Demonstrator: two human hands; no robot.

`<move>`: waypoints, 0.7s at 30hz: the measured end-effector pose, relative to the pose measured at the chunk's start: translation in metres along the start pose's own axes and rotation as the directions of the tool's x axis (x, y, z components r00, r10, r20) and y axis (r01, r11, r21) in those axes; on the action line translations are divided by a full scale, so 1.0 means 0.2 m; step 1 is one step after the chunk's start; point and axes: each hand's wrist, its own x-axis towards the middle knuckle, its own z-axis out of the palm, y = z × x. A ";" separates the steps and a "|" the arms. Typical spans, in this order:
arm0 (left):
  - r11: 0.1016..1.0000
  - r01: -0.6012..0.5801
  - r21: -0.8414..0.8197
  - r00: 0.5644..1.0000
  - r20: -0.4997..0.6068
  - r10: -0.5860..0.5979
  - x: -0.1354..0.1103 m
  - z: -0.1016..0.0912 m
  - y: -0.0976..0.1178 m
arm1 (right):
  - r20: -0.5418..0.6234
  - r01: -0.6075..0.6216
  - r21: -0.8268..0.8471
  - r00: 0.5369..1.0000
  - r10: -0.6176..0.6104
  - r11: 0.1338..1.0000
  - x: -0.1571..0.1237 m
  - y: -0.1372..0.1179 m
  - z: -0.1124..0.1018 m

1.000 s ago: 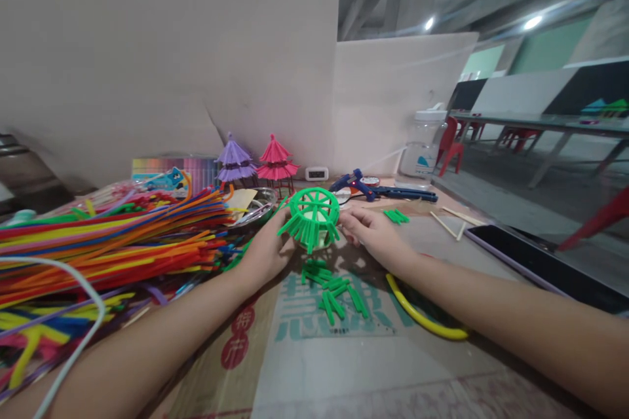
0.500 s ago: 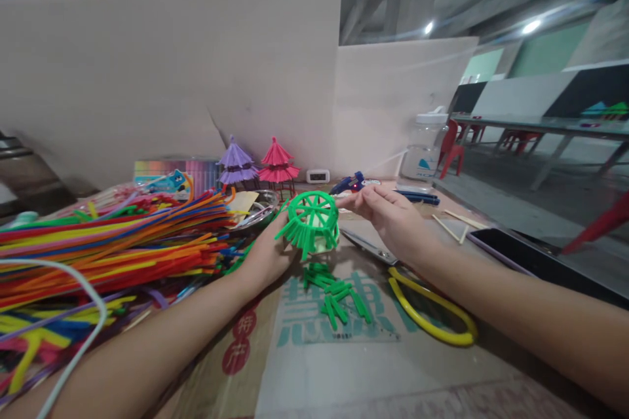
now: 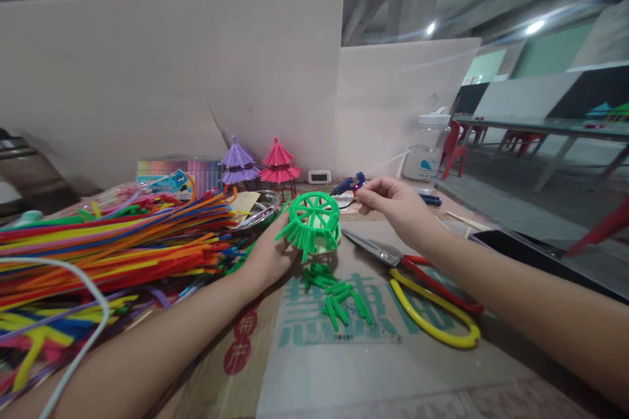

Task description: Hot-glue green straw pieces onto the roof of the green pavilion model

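Note:
My left hand (image 3: 272,250) is closed around the lower left side of a green fuzzy-wire frame (image 3: 314,215). The frame has a spoked ring on top and short stems slanting down in a skirt. Part of my left fingers is hidden behind it. My right hand (image 3: 393,206) is raised to the right of the frame, loosely curled, with no object visible in it. Just beyond its fingertips lies a blue glue gun (image 3: 350,183) with a small red light. Short green pieces (image 3: 339,294) are scattered below the frame. Scissors (image 3: 417,294) with red and yellow handles lie under my right forearm.
Bundles of colourful fuzzy wires (image 3: 122,236) fill the left side, crossed by a white cable (image 3: 93,294). Purple (image 3: 238,163) and pink umbrella-like models (image 3: 279,163) stand at the back beside a small clock (image 3: 319,177). A clear bottle (image 3: 427,147) and dark phone (image 3: 535,262) are on the right.
My right hand has drawn away from the green frame to the right, uncovering more of the scissors' red handle. My left hand and the frame have hardly moved.

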 end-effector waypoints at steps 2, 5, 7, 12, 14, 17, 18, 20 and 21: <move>1.000 0.004 0.003 1.000 -0.006 -0.004 0.00 0.00 0.00 | -0.023 0.008 0.035 1.000 -0.008 0.999 0.01 0.01 -0.02; 1.000 -0.008 0.007 1.000 -0.004 0.008 0.00 0.00 0.00 | 0.022 0.012 0.181 1.000 -0.017 0.983 0.02 0.02 -0.03; 1.000 -0.006 0.001 1.000 -0.005 0.006 0.00 0.00 -0.01 | 0.062 -0.042 0.248 0.998 0.028 0.968 0.03 0.02 -0.03; 1.000 0.010 0.006 1.000 -0.008 -0.010 -0.01 0.00 -0.03 | 0.110 -0.139 0.296 0.988 0.110 0.945 0.03 0.01 -0.02; 1.000 0.015 -0.001 1.000 -0.004 -0.015 -0.01 0.01 -0.03 | 0.109 -0.119 0.329 0.990 0.088 0.937 0.02 0.00 -0.02; 1.000 0.009 -0.013 1.000 -0.004 -0.010 -0.01 0.01 -0.02 | 0.178 -0.123 0.386 0.982 0.057 0.914 0.02 -0.02 -0.03; 1.000 0.001 -0.011 1.000 -0.008 -0.001 -0.01 0.01 -0.02 | 0.219 -0.138 0.395 0.974 0.053 0.908 0.01 -0.03 -0.03; 1.000 -0.015 0.010 1.000 -0.013 0.015 0.00 0.00 -0.01 | 0.287 -0.167 0.388 0.956 0.053 0.906 0.00 -0.05 -0.03; 1.000 -0.016 0.021 1.000 -0.010 0.016 0.00 0.00 -0.01 | 0.306 -0.176 0.379 0.950 0.057 0.908 0.00 -0.06 -0.03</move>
